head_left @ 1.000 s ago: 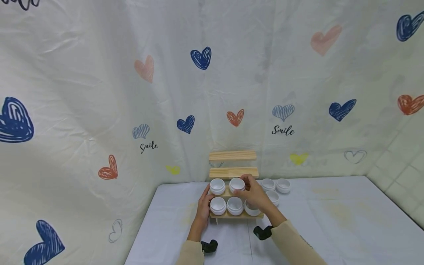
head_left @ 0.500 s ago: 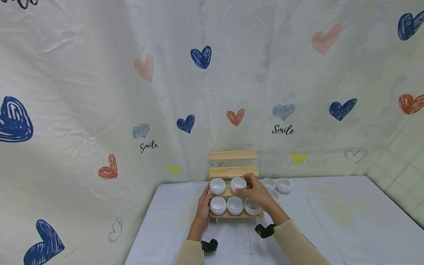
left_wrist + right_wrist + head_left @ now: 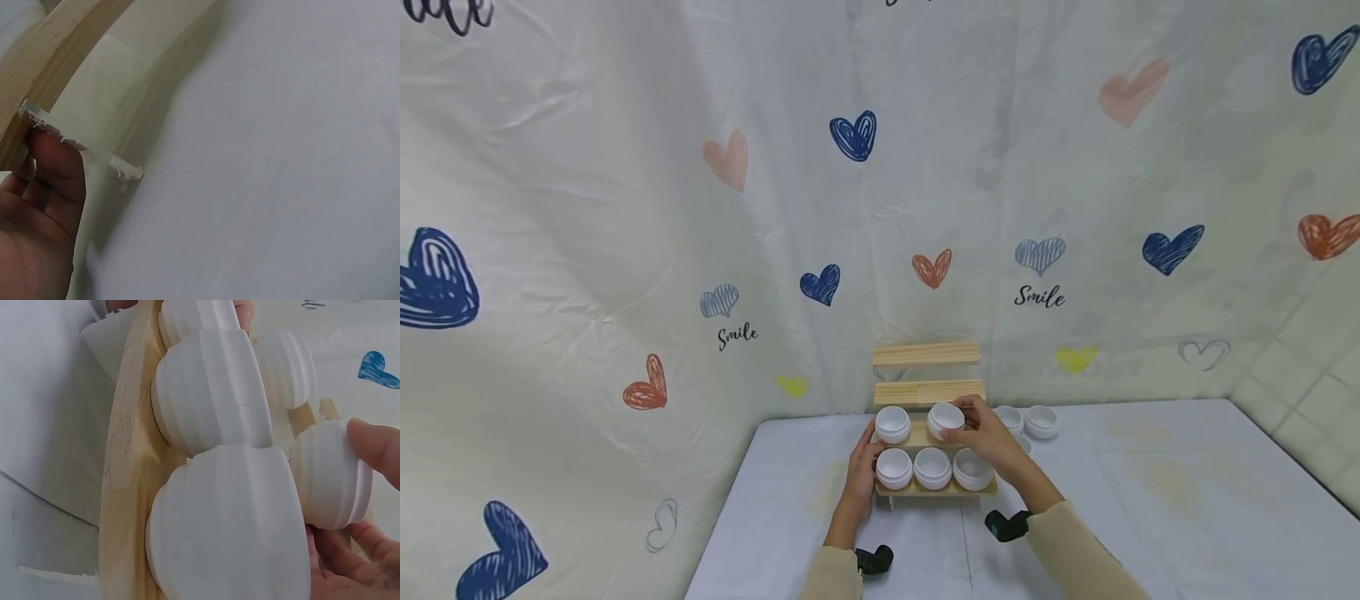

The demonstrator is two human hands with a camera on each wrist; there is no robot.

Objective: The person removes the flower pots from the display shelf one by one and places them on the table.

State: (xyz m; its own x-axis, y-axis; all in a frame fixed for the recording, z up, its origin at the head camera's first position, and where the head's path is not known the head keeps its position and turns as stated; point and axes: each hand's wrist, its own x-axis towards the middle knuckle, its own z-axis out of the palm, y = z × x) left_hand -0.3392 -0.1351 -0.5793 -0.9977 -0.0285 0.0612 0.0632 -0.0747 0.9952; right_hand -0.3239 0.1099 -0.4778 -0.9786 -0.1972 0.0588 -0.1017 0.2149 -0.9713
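Observation:
A stepped wooden rack [image 3: 936, 492] stands on the white-covered table, holding small white cups. Three cups, the middle one [image 3: 932, 468] among them, line its lowest step. On the step above, a cup [image 3: 892, 424] sits at the left. Beside it, my right hand [image 3: 994, 443] pinches another cup [image 3: 946, 421] between thumb and fingers; the right wrist view shows this cup [image 3: 328, 475] upright, just behind the front row. My left hand [image 3: 860, 473] grips the rack's left side. In the left wrist view its fingers [image 3: 59, 156] curl at the wooden edge beside a pale side support [image 3: 119, 164].
Loose white cups stand right of the rack: one [image 3: 1041, 422] in plain sight, others partly behind my right hand. Two upper wooden steps [image 3: 928, 392] bear no cups. A heart-printed cloth [image 3: 932, 192] hangs behind the table.
My right hand and the pinched cup have shifted slightly to the right along the second step. The left hand stays at the rack's left side.

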